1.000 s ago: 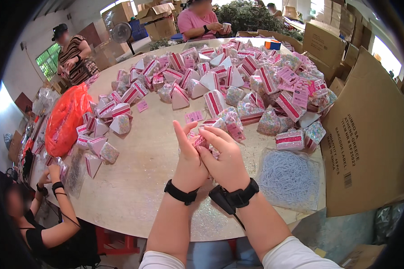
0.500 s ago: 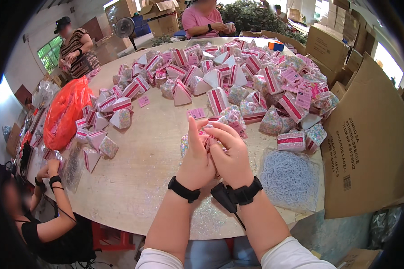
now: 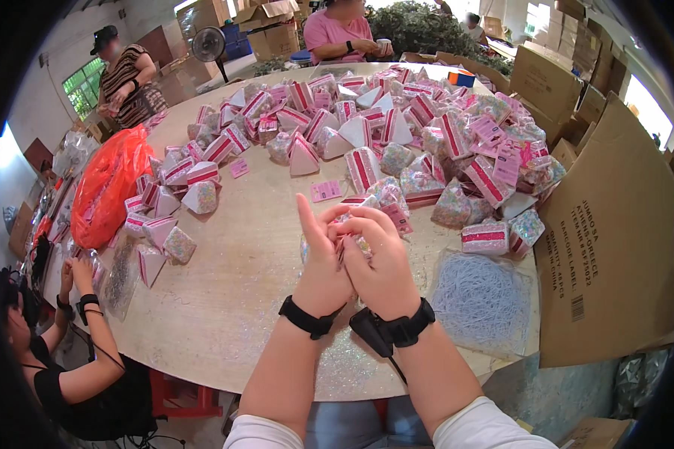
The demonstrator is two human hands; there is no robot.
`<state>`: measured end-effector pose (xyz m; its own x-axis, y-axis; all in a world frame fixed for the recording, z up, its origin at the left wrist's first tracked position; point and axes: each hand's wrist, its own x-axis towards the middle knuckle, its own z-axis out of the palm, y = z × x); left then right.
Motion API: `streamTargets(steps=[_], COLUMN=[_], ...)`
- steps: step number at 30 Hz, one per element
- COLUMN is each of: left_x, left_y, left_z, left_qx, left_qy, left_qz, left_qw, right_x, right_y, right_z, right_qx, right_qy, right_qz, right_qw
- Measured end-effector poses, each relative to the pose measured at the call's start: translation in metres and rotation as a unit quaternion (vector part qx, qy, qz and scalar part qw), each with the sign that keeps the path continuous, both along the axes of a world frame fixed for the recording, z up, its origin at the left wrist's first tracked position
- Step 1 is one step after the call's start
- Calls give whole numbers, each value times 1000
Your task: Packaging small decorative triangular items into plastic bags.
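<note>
My left hand [image 3: 323, 262] and my right hand [image 3: 382, 266] meet above the near middle of the table, their wrists in black bands. The left index finger points up while its other fingers curl inward. On the right hand, bent fingers and thumb press together against the left. Whatever they pinch is small and mostly hidden. A sprinkle-covered cake-slice ornament [image 3: 363, 245] shows in part between and behind my fingers; whether it is held or lies there, I cannot tell. Just beyond them lie a pink tag card [image 3: 326, 191] and another sprinkled cake-slice ornament [image 3: 389, 193].
A big heap of cake-slice ornaments [image 3: 356, 131] covers the far side. White-blue string loops [image 3: 483, 299] lie in a clear bag at right, beside an upright cardboard flap [image 3: 614, 247]. An orange-red plastic bag [image 3: 111, 187] stands left. Co-workers sit or stand around the table.
My hands stay together; the left index finger tilts further left and the right fingers shift slightly. At lower left, the co-worker's hands have moved up.
</note>
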<state>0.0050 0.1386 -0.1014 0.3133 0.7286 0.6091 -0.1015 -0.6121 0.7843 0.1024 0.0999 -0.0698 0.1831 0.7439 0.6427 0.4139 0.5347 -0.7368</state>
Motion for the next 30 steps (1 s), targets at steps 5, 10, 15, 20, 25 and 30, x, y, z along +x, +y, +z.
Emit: streamTargets(steps=[5, 10, 15, 20, 25, 30], left_x=[-5, -8, -7, -10, -11, -15], left_y=[6, 5, 6, 0, 2, 1], left_z=[-1, -2, 1, 17, 20, 18], left_qx=[13, 8, 15, -47, -33, -12], left_qy=[-19, -7, 37, 124, 143, 179], left_qz=[-14, 0, 73, 37, 65, 106], left_qw=[1000, 1000, 997, 990, 987, 978], right_x=[-1, -1, 1, 0, 1, -4], right_y=[-4, -4, -4, -2, -3, -5], right_z=[7, 6, 5, 2, 3, 9], right_qx=[-2, -14, 6, -19, -30, -3], right_qy=[-20, 18, 55, 95, 54, -27], right_qz=[38, 46, -1, 8, 30, -3], right_qw=[999, 999, 998, 995, 998, 1000])
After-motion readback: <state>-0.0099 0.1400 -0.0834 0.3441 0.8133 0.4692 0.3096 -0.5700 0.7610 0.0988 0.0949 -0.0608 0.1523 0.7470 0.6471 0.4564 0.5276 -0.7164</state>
